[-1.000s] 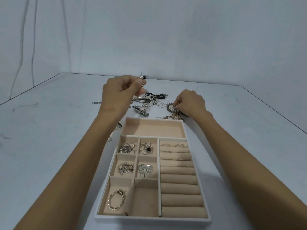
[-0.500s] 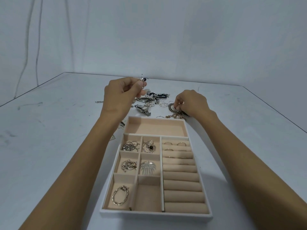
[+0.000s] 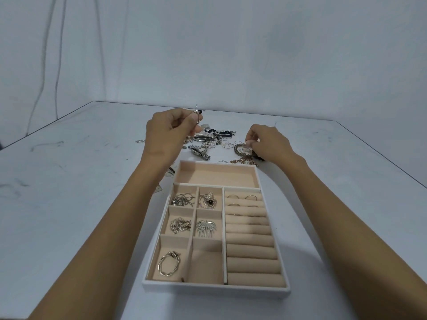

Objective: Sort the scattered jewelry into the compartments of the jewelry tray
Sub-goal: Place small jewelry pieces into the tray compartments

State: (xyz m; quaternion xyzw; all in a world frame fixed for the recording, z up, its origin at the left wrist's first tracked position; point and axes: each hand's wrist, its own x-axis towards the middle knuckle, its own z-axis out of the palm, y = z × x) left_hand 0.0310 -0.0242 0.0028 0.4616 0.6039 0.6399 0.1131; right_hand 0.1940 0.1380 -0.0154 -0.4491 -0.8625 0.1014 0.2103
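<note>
The jewelry tray (image 3: 215, 288) sat square in front of me on the gray desk (image 3: 69, 181), its white rim near my body. Scuffed desk surface ran wide to either side of it. The desk's far edge met a pale wall (image 3: 231, 54), and thin cables (image 3: 57, 54) hung down that wall at the left.

My left hand (image 3: 166, 132) was raised above the scattered jewelry (image 3: 215, 139) beyond the tray. Its grip was pinched on a small silver piece (image 3: 197, 113) with a dark bead, held clear of the desk. My right hand (image 3: 270, 144) was low at the pile's right side. Its grip was curled, with the fingertips pinching the rim of a beaded bracelet (image 3: 239, 150) that lay on the desk. A gold-toned chain (image 3: 242, 161) lay just beside the bracelet, close to the tray's far right corner. A metal-link watch (image 3: 199, 151) lay between my hands.

The tray was lined in soft beige velvet. A tangle of silver chain (image 3: 182, 200) filled the far left small compartment. Beside it lay a brooch (image 3: 208, 200) with a dark stone. In the next row were a sparkly pale chain (image 3: 180, 225) and a ribbed silver fan-shaped pendant (image 3: 206, 228). A twisted bangle (image 3: 169, 264) lay in the near left compartment. Padded ring rolls (image 3: 250, 250) lined the right side, with thin rings (image 3: 250, 197) tucked into the far slots.
</note>
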